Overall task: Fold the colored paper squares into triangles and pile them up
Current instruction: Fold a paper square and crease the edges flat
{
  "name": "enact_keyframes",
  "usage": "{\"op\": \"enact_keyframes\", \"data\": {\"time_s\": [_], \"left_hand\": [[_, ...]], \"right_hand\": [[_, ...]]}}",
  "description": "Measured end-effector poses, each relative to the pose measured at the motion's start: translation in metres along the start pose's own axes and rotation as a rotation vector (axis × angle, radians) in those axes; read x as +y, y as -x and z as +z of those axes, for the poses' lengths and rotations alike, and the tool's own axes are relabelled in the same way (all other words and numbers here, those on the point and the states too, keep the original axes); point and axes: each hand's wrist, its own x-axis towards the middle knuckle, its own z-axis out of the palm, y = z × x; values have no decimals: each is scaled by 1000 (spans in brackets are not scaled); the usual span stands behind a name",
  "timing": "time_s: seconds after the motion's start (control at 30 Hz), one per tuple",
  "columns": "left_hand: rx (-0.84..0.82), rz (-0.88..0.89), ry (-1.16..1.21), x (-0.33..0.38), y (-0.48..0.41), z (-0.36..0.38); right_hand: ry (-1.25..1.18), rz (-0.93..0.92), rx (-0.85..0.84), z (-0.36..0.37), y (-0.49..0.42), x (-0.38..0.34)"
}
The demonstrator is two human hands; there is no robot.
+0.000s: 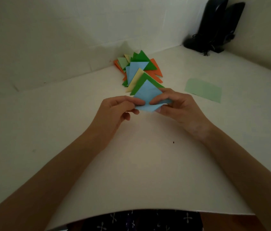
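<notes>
Head view gives me both hands at the table's [64, 130] middle: my left hand [114, 109] and right hand [178, 107] each pinch the light blue paper square [148, 94], its near edge curling up. Just behind it lies the pile of folded triangles [138, 69]; a pale green sheet [204, 90] sits off right.

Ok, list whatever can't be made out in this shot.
Head view:
- blue paper: side corners and fold line covered by the left hand and right hand pinching it; fold progress unclear.
- pile of triangles: lower pieces covered by upper ones; count unknown.
- light green sheet: one sheet or several, too flat to tell.
- black objects in the corner: dark and blurred; identity unclear.
</notes>
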Motion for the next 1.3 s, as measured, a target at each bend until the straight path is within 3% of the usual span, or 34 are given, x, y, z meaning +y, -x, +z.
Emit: {"op": "enact_keyframes", "data": {"time_s": [0.13,0.27,0.63,0.93,1.1,1.3], "left_hand": [[-12,23,-51,3,2,3],[16,137,-262,-1,5,4],[98,206,-249,-9,0,3],[105,327,-808,-16,13,10],[47,277,-1079,-21,17,18],[34,353,-1187,-25,16,18]], "right_hand": [[34,12,93,2,1,-1],[82,59,173,3,1,-5],[91,93,305,10,2,-6],[664,319,190,6,22,-11],[1062,236,237,12,44,-1],[1271,316,194,26,42,1]]}}
